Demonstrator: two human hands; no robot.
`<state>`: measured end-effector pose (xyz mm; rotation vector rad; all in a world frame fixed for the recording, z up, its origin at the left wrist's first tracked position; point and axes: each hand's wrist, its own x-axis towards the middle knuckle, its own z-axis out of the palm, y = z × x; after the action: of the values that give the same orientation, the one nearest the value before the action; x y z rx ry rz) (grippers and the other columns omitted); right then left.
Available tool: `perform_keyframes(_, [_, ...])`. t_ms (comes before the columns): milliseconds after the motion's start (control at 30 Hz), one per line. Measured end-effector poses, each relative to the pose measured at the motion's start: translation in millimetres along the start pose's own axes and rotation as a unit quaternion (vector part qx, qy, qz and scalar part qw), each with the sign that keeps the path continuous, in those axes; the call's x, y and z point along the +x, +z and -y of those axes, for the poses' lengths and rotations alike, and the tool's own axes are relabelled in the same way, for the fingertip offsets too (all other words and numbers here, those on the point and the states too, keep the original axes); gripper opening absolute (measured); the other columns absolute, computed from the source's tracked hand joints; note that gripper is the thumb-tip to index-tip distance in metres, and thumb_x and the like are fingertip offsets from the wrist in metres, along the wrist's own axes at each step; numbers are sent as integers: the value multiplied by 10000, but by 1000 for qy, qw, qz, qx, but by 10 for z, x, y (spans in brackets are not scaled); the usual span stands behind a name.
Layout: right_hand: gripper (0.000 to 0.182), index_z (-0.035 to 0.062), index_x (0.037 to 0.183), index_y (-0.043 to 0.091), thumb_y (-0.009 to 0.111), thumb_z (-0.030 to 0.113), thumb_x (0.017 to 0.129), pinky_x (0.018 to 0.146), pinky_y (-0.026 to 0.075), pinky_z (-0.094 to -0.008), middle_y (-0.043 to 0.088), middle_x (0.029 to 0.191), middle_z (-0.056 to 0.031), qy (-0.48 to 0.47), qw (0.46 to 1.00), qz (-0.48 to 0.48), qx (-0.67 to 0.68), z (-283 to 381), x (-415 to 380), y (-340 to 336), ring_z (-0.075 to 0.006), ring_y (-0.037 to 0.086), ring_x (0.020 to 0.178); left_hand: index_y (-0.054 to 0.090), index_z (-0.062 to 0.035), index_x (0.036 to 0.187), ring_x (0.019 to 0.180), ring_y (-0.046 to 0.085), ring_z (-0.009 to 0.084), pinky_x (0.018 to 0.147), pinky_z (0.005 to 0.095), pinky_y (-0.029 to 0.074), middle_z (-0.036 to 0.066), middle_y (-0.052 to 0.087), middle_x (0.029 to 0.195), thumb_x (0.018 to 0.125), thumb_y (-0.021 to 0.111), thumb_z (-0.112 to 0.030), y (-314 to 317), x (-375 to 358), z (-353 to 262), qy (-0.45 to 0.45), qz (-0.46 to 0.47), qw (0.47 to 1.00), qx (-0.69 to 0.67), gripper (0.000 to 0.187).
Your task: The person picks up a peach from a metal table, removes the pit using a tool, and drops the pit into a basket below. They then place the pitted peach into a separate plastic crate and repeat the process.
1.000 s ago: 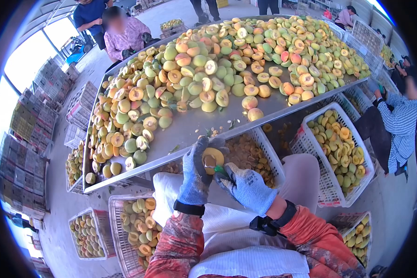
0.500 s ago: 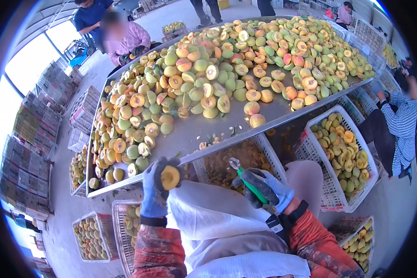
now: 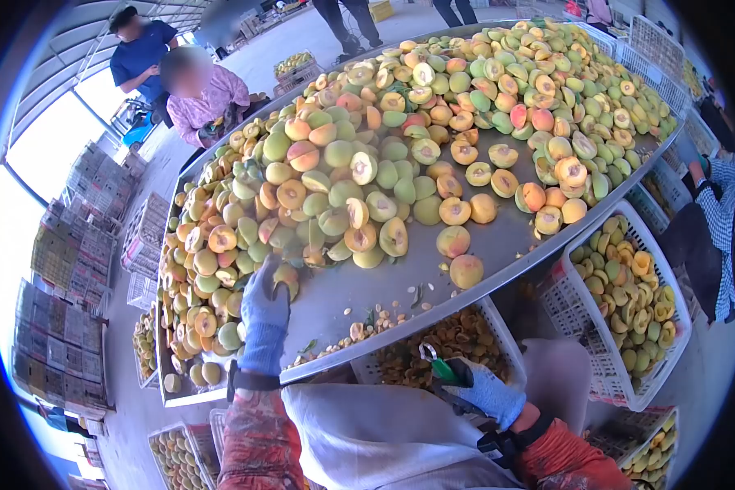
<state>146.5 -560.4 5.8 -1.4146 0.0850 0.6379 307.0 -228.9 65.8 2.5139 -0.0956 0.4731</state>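
My left hand (image 3: 263, 314), in a blue and grey glove, reaches over the near left part of the metal table. Its fingers are apart, right at a yellow-red peach (image 3: 287, 279) on the edge of the pile. My right hand (image 3: 486, 392), gloved the same way, is closed around a green-handled pitting tool (image 3: 443, 370) with a looped metal tip, low in front of the table edge. Whole and halved peaches (image 3: 359, 237) are heaped across the table, some cut faces showing the pit. Small pits and scraps (image 3: 367, 325) lie along the near rim.
Below the table edge stands a crate of dark scraps (image 3: 506, 339). A white crate of peach halves (image 3: 621, 294) is at the right, another crate (image 3: 184, 457) at lower left. Stacked crates (image 3: 61, 327) line the left. A person in pink (image 3: 208, 102) works across the table; others are around.
My left hand has moved forward and left to the pile, and the peach half it held is gone from it. My right hand has lowered slightly with the pitting tool. The view has shifted.
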Motion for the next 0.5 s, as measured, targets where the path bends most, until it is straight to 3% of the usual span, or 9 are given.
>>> perform_keyframes(33, [372, 32, 1109, 501, 661, 211, 825, 465, 423, -239, 538, 699, -30, 22, 999, 9, 30, -10, -10, -37, -84, 508, 503, 463, -113, 1296, 1146, 492, 318, 952, 388, 401, 174, 514, 1234, 718, 535, -28, 188, 280, -288, 100, -25, 992, 78, 588])
perform_keyframes(67, [372, 32, 1109, 501, 661, 211, 825, 465, 423, -239, 538, 699, -30, 24, 999, 3, 35, -79, 19, -61, -84, 508, 503, 429, -140, 1329, 1238, 414, 307, 1023, 364, 342, 146, 465, 1313, 666, 531, 56, 365, 540, -609, 136, -11, 982, 130, 699])
perform_keyframes(100, [374, 35, 1114, 500, 662, 209, 825, 462, 425, -235, 544, 709, -27, 19, 999, -7, 35, -158, 47, -82, -80, 508, 503, 354, -210, 1380, 1258, 379, 323, 1035, 409, 313, 133, 409, 1363, 660, 542, 43, 581, 727, -771, 150, 11, 968, 203, 786])
perform_keyframes(167, [377, 39, 1119, 499, 663, 207, 824, 460, 426, -231, 551, 720, -25, 18, 999, -22, 35, -151, 74, -144, -75, 507, 504, 342, -249, 1380, 1243, 389, 309, 1020, 444, 297, 121, 410, 1353, 676, 607, -59, 939, 957, -902, 216, 71, 934, 274, 776])
perform_keyframes(233, [372, 47, 1126, 501, 662, 198, 826, 460, 427, -218, 558, 741, -19, 43, 999, -24, 12, 0, 62, -169, -67, 500, 506, 398, -234, 1341, 1161, 460, 302, 971, 429, 338, 107, 474, 1271, 695, 645, -175, 1045, 998, -1026, 185, 182, 888, 379, 694])
perform_keyframes(267, [372, 47, 1126, 501, 662, 198, 826, 460, 427, -218, 558, 741, -19, 46, 998, -26, 14, 4, 64, -197, -67, 500, 506, 398, -234, 1341, 1161, 460, 302, 971, 429, 338, 107, 474, 1271, 695, 645, -175, 1053, 972, -1073, 187, 186, 887, 378, 694])
perform_keyframes(333, [370, 51, 1130, 505, 660, 198, 828, 461, 427, -217, 557, 746, -13, 41, 997, -16, 71, 2, 60, -186, -64, 498, 512, 503, -208, 1249, 1070, 517, 284, 916, 418, 369, 90, 541, 1157, 683, 682, -287, 956, 878, -1173, 63, 211, 900, 377, 599])
perform_keyframes(433, [376, 54, 1135, 515, 665, 204, 825, 474, 434, -218, 570, 777, -3, 45, 994, 6, 102, 6, 36, -104, -63, 498, 525, 579, -192, 1147, 1020, 538, 294, 891, 425, 369, 104, 587, 1061, 648, 724, -310, 882, 708, -768, 100, 128, 948, 275, 533])
perform_keyframes(500, [374, 52, 1138, 518, 661, 198, 824, 485, 444, -233, 581, 770, -19, 40, 993, 6, 115, 27, -20, -29, -79, 508, 520, 598, -136, 1101, 955, 580, 273, 864, 394, 429, 113, 610, 974, 662, 740, -309, 729, 462, -637, 122, 70, 969, 203, 493])
